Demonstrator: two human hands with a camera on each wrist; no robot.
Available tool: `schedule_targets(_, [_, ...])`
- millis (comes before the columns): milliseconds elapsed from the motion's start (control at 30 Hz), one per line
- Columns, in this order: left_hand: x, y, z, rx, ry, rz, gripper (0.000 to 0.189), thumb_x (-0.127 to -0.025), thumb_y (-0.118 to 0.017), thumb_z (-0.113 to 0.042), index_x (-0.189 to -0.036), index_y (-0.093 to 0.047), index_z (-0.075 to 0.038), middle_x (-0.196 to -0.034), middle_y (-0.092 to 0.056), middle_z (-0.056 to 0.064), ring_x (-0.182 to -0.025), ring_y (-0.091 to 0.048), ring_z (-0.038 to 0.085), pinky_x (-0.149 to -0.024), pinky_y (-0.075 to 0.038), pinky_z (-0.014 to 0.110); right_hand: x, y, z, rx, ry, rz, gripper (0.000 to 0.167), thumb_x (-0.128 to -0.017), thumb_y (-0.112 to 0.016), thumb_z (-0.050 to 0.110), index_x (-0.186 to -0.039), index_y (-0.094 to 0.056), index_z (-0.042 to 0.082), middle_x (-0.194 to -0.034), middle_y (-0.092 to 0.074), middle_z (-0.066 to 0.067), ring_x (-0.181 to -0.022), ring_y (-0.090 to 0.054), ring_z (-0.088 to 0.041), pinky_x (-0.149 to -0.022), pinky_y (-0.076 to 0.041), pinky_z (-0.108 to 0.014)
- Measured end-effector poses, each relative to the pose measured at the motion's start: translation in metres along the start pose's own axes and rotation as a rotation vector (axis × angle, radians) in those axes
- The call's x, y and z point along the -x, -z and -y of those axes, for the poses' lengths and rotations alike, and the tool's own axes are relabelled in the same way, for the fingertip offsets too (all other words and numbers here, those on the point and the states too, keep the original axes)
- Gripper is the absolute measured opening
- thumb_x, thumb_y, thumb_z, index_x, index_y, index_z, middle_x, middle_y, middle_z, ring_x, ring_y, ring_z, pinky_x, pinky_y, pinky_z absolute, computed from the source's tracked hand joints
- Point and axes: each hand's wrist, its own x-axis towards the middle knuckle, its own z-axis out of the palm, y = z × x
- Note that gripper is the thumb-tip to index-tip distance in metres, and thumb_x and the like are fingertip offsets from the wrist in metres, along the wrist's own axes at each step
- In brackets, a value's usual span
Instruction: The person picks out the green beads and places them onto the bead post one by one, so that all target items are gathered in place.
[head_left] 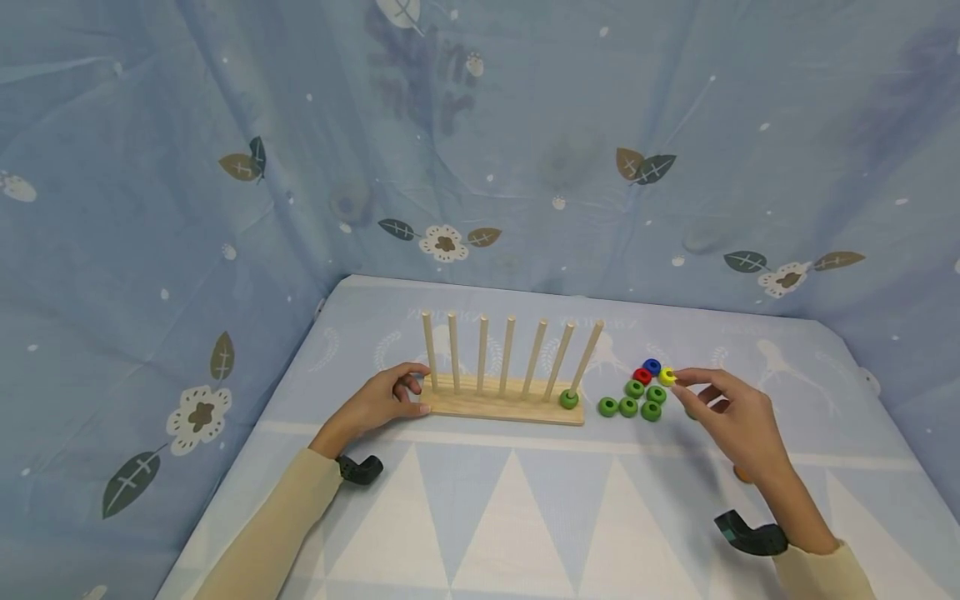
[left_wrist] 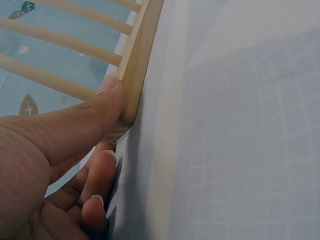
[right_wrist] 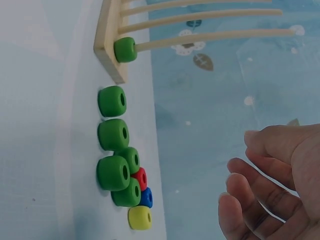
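A wooden peg rack (head_left: pixel 495 407) stands on the table with several upright pegs. At its left end, my left hand (head_left: pixel 386 393) grips the base, and the thumb (left_wrist: pixel 107 102) lies along the front corner in the left wrist view. One green bead (head_left: pixel 569 399) sits low on the rightmost peg. My right hand (head_left: pixel 738 417) hovers over the table right of the loose beads, fingers loosely bent, with nothing between them in the right wrist view. In the head view its fingertips overlap the edge of a yellow bead (head_left: pixel 667 377).
Right of the rack lie several loose green beads (head_left: pixel 628 407), with a red bead (head_left: pixel 642 377) and a blue bead (head_left: pixel 652 367) behind them. An orange bead (head_left: pixel 742 474) is partly hidden by my right wrist. A patterned blue curtain (head_left: pixel 525 167) hangs behind the table.
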Motion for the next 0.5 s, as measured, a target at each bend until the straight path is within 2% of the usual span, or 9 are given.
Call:
schedule_targets(233, [0.0,0.0,0.0,-0.009,0.003,-0.002,0.063,-0.088,-0.084,-0.014,-0.143,-0.055,-0.007,-0.108,-0.058,0.012,-0.082,-0.054,0.024,-0.074,-0.047,0.032,0.005,0.0,-0.01,0.009,-0.068,0.013,0.029,-0.097,-0.076,0.024,-0.123,-0.073,0.012,-0.106,-0.073,-0.009,-0.08,-0.058,-0.001,-0.067,-0.046,-0.011])
schedule_targets(500, [0.0,-0.001,0.001,-0.003,0.003,-0.002,0.063,-0.088,-0.084,-0.014,-0.143,-0.054,-0.007,-0.108,-0.058,0.011,-0.082,-0.054,0.024,-0.074,-0.047,0.033,0.011,0.0,-0.026,0.033,-0.074,-0.007,0.027,-0.094,-0.078,0.018,-0.121,-0.074,0.01,-0.104,-0.074,-0.011,-0.077,-0.056,0.004,-0.061,-0.047,-0.014])
